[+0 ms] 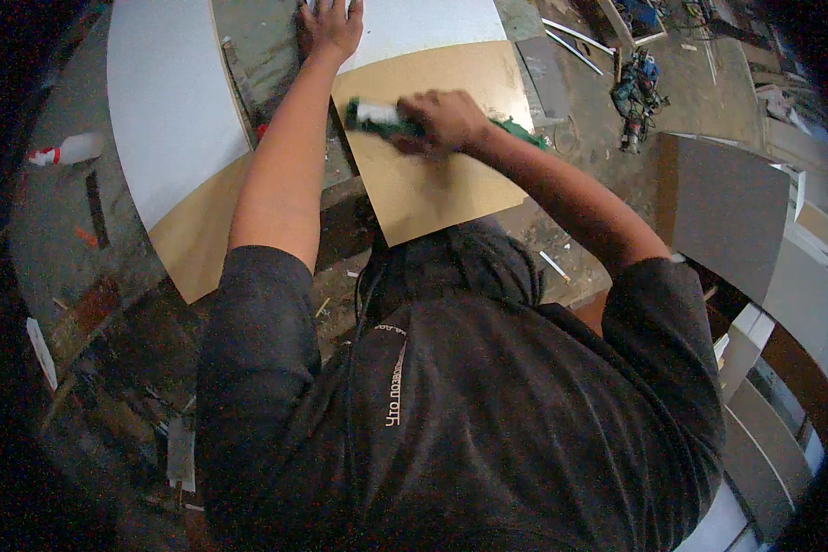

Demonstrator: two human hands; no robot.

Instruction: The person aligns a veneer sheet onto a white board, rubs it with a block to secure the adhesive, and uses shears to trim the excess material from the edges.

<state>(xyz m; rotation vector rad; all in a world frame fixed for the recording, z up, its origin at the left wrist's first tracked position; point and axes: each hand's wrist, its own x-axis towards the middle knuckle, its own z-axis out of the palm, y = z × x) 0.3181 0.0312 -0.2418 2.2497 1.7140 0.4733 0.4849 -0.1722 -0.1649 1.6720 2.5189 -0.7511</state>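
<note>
In front of me lies a board (451,189) with a tan, slightly shiny near part and a white far part. My left hand (331,29) rests at the left edge of its white part, fingers stretched out and apart. Over the tan part, my right hand (443,120) is closed around a long green and white thing (374,114), which motion smears so its kind is unclear. Ragged green shows past the wrist too. To the left lies a second board (170,110), also white with a tan near end.
A white bottle with a red band (67,149) lies at far left. Tangled dark tools or cords (637,97) sit at the far right, near thin white strips (575,46). Grey panels (731,202) are stacked on the right. Scraps litter the dirty surface.
</note>
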